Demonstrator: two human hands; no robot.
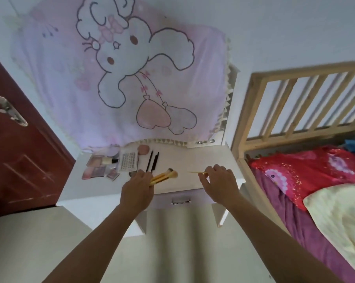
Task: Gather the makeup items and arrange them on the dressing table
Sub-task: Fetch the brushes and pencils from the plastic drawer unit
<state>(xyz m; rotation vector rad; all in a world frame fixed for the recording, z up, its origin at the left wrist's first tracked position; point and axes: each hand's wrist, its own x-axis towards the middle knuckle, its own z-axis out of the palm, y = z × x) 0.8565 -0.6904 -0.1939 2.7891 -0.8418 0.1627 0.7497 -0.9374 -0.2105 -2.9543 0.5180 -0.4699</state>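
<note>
Over the white dressing table (pixel 193 160), my left hand (pixel 139 186) grips a bunch of yellow-handled makeup brushes (pixel 165 176), their bristle heads pointing up and right. My right hand (pixel 219 180) pinches a thin yellow stick-like brush (pixel 195 172) that points left, just above the tabletop. At the table's left lie several palettes (pixel 96 167), a white bottle (pixel 109 160) on its side, a white lash tray (pixel 127 161), a pink puff (pixel 143 149) and two black pencils (pixel 152 161).
A pink cartoon cloth (pixel 119 78) hangs over the mirror behind the table. A dark red door (pixel 19 152) stands at the left. A wooden-railed bed (pixel 295 111) with red and cream bedding is at the right. The table's drawer handle (pixel 180 201) faces me.
</note>
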